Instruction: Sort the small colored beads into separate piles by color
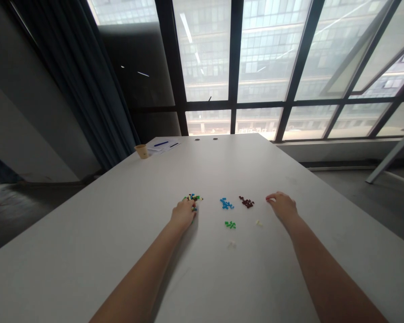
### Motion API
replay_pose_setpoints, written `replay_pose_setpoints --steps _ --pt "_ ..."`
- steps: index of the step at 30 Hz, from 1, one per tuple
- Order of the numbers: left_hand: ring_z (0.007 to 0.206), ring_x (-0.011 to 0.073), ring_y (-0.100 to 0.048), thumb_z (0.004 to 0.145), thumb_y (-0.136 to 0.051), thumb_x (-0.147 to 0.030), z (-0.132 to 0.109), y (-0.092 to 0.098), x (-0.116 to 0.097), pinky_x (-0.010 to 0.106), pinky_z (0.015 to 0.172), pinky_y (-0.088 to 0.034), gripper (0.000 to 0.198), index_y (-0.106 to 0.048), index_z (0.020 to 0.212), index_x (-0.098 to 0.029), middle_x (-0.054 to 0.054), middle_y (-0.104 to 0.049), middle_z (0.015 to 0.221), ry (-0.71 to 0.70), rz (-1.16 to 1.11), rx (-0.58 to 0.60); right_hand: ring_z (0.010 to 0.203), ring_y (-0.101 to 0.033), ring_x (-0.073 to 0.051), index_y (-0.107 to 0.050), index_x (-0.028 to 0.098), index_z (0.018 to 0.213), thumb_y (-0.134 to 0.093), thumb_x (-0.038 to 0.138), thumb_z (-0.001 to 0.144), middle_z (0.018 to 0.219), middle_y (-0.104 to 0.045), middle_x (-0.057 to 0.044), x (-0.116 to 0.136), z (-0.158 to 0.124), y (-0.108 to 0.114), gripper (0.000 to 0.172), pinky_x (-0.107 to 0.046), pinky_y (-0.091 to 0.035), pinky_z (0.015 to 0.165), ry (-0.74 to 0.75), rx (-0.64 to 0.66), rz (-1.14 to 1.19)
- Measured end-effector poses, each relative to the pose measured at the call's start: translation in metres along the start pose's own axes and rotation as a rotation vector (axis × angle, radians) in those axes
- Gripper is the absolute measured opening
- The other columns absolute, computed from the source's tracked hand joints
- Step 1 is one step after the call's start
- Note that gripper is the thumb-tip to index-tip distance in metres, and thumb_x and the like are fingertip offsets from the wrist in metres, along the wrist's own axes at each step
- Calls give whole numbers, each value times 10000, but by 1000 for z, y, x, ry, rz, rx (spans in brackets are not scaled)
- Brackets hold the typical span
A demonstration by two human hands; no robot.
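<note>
My left hand (183,212) lies on the white table (121,233) with its fingers curled into a mixed pile of small coloured pieces (193,197); what they hold is too small to tell. My right hand (282,205) rests to the right, fingers bent and pinched near a tiny red piece at its fingertips. Between the hands lie a blue pile (226,204), a dark red pile (247,202), a small green pile (230,224), a pale yellow piece (258,222) and a white piece (232,244).
A paper cup (142,151) and papers with pens (163,145) sit at the table's far left corner. Large windows (265,67) and a dark curtain (84,80) stand behind the table. A table leg (390,157) shows at the right.
</note>
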State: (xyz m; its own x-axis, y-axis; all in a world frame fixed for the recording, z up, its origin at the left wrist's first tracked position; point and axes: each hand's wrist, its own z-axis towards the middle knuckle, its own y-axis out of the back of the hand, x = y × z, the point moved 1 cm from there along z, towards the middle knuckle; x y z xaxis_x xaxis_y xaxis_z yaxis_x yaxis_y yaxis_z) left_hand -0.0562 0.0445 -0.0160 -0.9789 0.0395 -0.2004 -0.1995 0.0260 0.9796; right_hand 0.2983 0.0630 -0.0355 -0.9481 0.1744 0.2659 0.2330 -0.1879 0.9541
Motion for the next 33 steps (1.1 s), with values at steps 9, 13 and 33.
replay_pose_setpoints --steps 9,13,33 --pt "798 196 -547 686 -523 -147 5 -4 1 277 677 -385 123 -600 780 -166 77 -599 879 -25 -103 -3 931 -555 -209 -666 281 934 -458 316 796 1031 -618 -54 1 3 -3 252 -330 -382 749 8 8 -2" --pt "745 186 -547 689 -478 -93 7 -6 1 275 679 -379 134 -601 695 -145 74 -602 769 -38 -156 -15 898 -570 -204 -642 252 995 -419 327 813 1020 -632 -63 1 4 0 298 -311 -393 723 -24 -59 49" --pt "685 146 -537 650 -512 -67 8 1 -3 279 706 -426 149 -578 733 -171 20 -588 693 -94 -588 -122 784 -559 -177 -669 232 896 -431 327 783 880 -638 -48 14 -3 6 280 -278 -368 663 37 -112 110"
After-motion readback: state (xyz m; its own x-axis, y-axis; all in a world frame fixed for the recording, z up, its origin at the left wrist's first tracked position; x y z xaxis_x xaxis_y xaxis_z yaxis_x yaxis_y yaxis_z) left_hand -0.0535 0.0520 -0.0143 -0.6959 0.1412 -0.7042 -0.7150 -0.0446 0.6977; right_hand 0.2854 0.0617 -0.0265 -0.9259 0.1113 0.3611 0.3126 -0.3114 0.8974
